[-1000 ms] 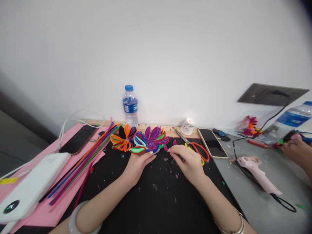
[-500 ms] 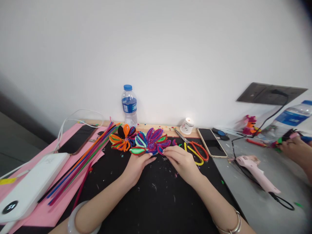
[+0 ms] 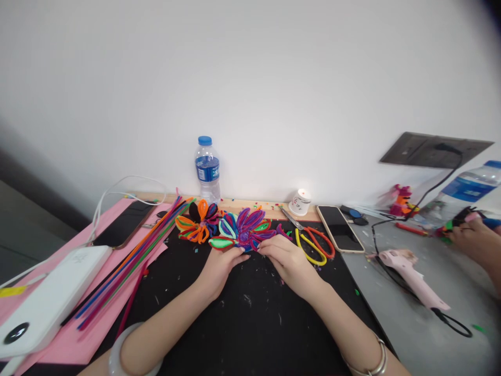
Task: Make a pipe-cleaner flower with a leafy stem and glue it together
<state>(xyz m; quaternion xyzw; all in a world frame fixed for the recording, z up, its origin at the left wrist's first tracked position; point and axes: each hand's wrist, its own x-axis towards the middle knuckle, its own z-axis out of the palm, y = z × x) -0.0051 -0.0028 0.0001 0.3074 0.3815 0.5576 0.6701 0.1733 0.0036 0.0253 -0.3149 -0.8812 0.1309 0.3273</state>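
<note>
A purple, green and red pipe-cleaner flower point(image 3: 247, 227) is held just above the black mat point(image 3: 250, 324). My left hand point(image 3: 223, 266) grips it from below at the left, by the green and red petals; part of the fingers is hidden under it. At its lower right edge, my right hand point(image 3: 285, 259) pinches a purple petal between thumb and fingers. Close behind on the left lies an orange and black pipe-cleaner flower point(image 3: 200, 223). Scissors point(image 3: 315, 243) with yellow and red handles lie right of my right hand.
Pipe cleaners point(image 3: 133, 266), a power bank point(image 3: 55, 297) and a dark phone point(image 3: 123, 224) lie on pink paper at left. A water bottle point(image 3: 207, 172) and paper cup point(image 3: 300, 202) stand by the wall. Right are another phone point(image 3: 340, 230), a pink glue gun point(image 3: 415, 279) and another person's hand point(image 3: 475, 237).
The flower has tilted and turned slightly, its petals now reaching more to the right. My right hand has shifted a little left along its lower edge. My left hand stays in place.
</note>
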